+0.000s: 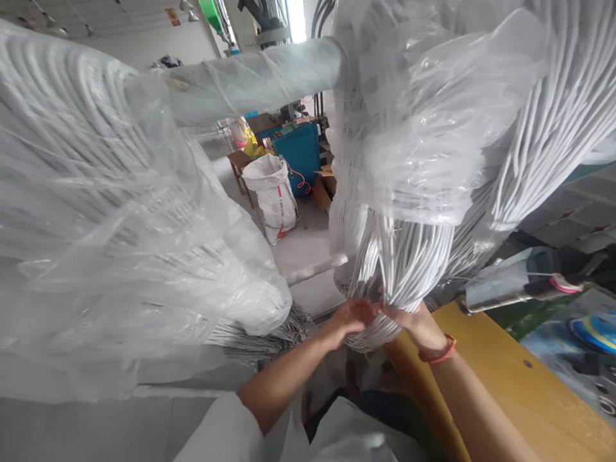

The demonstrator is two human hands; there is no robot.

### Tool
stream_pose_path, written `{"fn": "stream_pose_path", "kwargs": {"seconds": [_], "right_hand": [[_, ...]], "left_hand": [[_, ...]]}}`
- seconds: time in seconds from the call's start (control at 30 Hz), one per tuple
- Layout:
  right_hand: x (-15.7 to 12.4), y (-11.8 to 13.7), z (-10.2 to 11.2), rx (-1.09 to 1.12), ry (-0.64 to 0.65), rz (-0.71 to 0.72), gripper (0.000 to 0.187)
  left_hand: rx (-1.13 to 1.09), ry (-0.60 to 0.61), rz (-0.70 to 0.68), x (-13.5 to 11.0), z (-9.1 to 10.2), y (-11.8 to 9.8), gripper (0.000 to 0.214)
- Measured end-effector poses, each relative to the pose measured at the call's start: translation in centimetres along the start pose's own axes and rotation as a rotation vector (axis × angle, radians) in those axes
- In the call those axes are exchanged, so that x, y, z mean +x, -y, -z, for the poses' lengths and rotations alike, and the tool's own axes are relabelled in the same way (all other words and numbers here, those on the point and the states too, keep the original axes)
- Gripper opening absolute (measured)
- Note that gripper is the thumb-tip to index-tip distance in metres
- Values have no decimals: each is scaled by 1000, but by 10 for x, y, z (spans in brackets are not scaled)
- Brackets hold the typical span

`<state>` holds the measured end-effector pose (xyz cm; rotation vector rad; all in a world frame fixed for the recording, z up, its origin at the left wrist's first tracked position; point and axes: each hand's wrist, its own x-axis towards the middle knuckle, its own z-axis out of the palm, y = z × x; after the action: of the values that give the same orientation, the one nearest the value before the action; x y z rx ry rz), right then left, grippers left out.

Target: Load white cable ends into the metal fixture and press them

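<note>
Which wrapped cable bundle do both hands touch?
The right bundle, hanging with cables bare below its wrap; left hand and right hand meet at its lower end. The left bundle is untouched.

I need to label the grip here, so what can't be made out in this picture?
1. Head view: fingers of the left hand and right hand are blurred and pressed into the hanging cable bundle, so the grip is unclear.
2. Head view: the bundle's top is veiled by plastic wrap and cut off by the upper edge.
3. Head view: print on the white sack is too small to read.
</note>
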<state>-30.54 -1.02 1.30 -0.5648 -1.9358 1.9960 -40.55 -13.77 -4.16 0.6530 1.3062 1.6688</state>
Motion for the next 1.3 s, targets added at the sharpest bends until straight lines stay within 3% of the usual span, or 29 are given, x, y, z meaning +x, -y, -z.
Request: {"fn": "stream_pose_path", "kwargs": {"seconds": [0.07,0.17,0.27,0.37,0.43,0.53,0.6,0.7,0.87,0.9,0.97,1.03,1.17,1.3], "right_hand": [[-2,-2,3,24,-20,23,31],[-3,2,7,43,18,40,21],[-5,7,5,51,29,39,20],[-8,11,1,26,17,28,21],[-8,13,-1,3,13,20,21],[-6,13,1,-7,31,36,19],[-3,12,2,0,38,58,18],[2,8,1,3,7,65,17],[3,6,-10,52,-130,13,21],[3,7,-15,69,-150,-2,21],[2,10,-29,129,-183,-41,21],[0,14,-47,209,-209,-77,21],[-7,23,-70,273,-178,-84,27],[-27,28,-50,181,80,32,46]], "left_hand": [[36,-140,-49,17,19,-7,48],[209,-226,-159,59,32,-23,71],[364,-122,-293,104,21,-43,79],[345,-43,-369,141,6,-57,77],[324,50,-341,156,5,-59,68],[321,288,-226,162,15,-59,49],[333,312,-202,158,25,-61,45],[388,160,-240,141,36,-65,49],[364,-166,-505,71,43,-45,81],[334,-133,-499,52,42,-37,80],[384,110,-352,17,39,-22,80],[448,265,-229,-9,32,-10,81],[357,236,-167,-29,19,-5,56],[275,238,-77,-36,16,-17,37]]}}
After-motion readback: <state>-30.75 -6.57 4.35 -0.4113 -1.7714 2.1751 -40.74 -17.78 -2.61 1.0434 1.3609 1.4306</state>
